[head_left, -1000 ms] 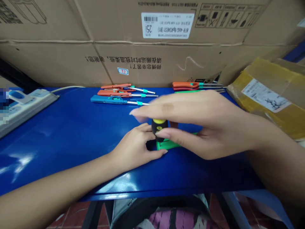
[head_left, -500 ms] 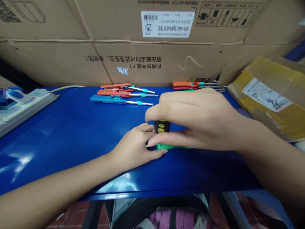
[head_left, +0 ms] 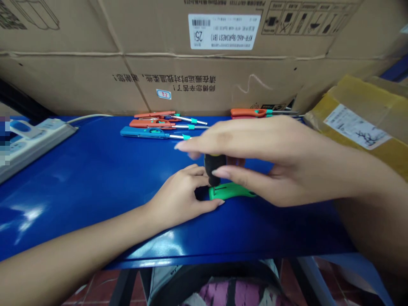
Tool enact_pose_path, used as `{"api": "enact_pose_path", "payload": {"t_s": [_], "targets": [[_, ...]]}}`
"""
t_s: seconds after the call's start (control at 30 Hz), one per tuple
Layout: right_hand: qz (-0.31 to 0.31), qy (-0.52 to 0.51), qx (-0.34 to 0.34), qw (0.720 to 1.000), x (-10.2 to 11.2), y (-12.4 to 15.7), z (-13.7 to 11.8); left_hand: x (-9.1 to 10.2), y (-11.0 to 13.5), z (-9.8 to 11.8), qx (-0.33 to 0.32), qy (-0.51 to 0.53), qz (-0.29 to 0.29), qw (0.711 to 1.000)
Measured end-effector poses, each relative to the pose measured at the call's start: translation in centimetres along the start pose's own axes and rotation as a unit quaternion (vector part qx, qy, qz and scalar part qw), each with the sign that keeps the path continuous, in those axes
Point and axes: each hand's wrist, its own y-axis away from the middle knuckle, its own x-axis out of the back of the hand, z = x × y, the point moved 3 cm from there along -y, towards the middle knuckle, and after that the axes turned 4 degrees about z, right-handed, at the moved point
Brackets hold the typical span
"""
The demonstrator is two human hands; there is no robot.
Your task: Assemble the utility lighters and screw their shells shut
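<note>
Pinching the green handle [head_left: 232, 191] on the blue surface [head_left: 111, 178], your left hand [head_left: 180, 191] likely holds it steady. Your right hand [head_left: 270, 159], half curled, loosely grips the screwdriver [head_left: 214, 168] upright, likely so it sits straight.

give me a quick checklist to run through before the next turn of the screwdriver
1. Left hand bracing the green handle: ok, thumb along its near edge.
2. Screwdriver upright: ok, close to vertical.
3. Tip seated in a screw: cannot tell, the contact is too small to make out.
4. Right hand gripping firmly: cannot tell, thumb is at the screwdriver, index finger extends past it, other fingers are mostly hidden.
5. Left hand clear of the screwdriver: not ok, a finger is right beside it.
6. Blue lighter out of the way: ok, it lies apart, farther back.
</note>
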Motion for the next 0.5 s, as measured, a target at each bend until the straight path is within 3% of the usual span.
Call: {"api": "enact_pose_path", "payload": {"t_s": [0.2,0.37,0.5], "targets": [[0.023,0.098,-0.009,0.995,0.10,0.06,-0.21,-0.09,0.03,-0.23,0.008,-0.016,0.008,1.000],[-0.008,0.040,0.004,0.999,0.19,0.17,-0.56,-0.12,0.01,-0.14,0.008,0.003,0.005,1.000],[0.015,0.132,-0.022,0.991,0.34,0.15,-0.35,-0.12,0.04,-0.23,0.009,-0.019,0.012,1.000]]}}
